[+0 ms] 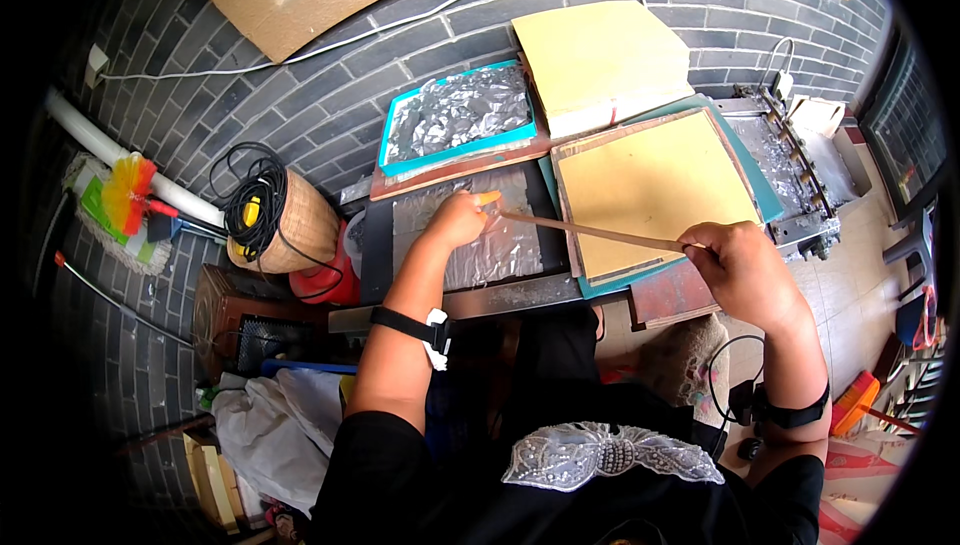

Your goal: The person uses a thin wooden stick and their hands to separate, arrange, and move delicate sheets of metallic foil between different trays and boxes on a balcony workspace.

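My right hand [724,264] grips one end of a thin, flat brown stick [600,229], perhaps wood or bamboo. The stick slants left over a yellow paper sheet [652,185], and its far tip lies near my left fingers. Silver foil sheet [495,245], wrinkled and thin, is spread on a black board [379,260]. Over the foil is my left hand [457,219], with a yellow cover on an extended finger. Whether that hand pinches the foil or the stick tip is not clear. The yellow sheet tops a stack on a green mat [600,288].
Behind the foil, a turquoise tray [459,155] holds crumpled foil. A thick yellow paper stack [604,57] stands at the wall. A metal device [795,162] is at the right. Left of the bench is a wicker basket [311,222] with coiled black cable [255,200].
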`<state>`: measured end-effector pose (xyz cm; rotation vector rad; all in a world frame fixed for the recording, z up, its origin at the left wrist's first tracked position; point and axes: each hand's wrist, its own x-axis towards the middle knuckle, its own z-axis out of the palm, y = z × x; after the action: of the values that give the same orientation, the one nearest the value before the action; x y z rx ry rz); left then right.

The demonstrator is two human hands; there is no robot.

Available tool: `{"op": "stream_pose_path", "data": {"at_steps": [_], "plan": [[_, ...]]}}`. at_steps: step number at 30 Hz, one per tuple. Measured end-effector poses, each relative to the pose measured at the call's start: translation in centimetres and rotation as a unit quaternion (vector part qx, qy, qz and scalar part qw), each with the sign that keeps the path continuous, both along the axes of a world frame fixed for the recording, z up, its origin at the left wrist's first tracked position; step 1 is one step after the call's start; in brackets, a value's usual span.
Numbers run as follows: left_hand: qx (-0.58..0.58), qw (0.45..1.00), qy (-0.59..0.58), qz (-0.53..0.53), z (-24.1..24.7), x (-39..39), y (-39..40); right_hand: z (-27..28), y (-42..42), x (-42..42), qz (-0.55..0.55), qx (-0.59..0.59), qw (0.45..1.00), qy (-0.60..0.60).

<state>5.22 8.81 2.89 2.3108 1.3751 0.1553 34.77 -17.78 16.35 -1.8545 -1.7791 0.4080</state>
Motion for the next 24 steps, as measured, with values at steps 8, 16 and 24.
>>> {"op": "stream_pose_path", "data": {"at_steps": [8,16,24], "plan": [[0.056,0.993,-0.101,0.029,0.7,-2.5,2.4,-1.1,0.0,1.5,-0.060,0.095,0.966,0.232],[0.160,0.967,-0.144,0.133,2.9,-2.8,9.4,-3.4,-0.7,3.2,-0.086,0.024,0.989,0.122],[0.147,0.967,-0.133,0.157,2.5,0.1,14.5,-5.2,-0.2,4.1,-0.119,0.074,0.990,-0.011]]}}
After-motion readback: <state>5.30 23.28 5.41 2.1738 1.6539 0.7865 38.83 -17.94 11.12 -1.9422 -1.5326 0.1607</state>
